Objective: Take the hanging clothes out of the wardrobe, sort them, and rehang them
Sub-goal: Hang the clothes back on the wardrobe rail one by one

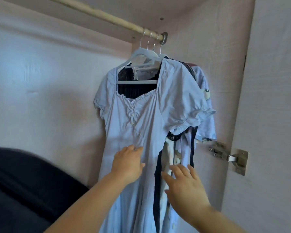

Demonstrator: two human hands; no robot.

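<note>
clothes (166, 106) hang on four white hangers (146, 55) at right end of wardrobe rail (97, 13), pale blue dress (141, 118) foremost. left hand (128, 165) flat on dress, right hand (183, 184) spread beside it; both grips apart, holding nothing. best: lift one hook at a time.

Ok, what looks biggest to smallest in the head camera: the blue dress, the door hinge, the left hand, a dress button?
1. blue dress
2. left hand and door hinge, about alike; hand is nearer
3. dress button

metal hinge (228, 155) on door panel (272, 98), right | dark navy bulk (15, 182) lower left, blurred
</note>
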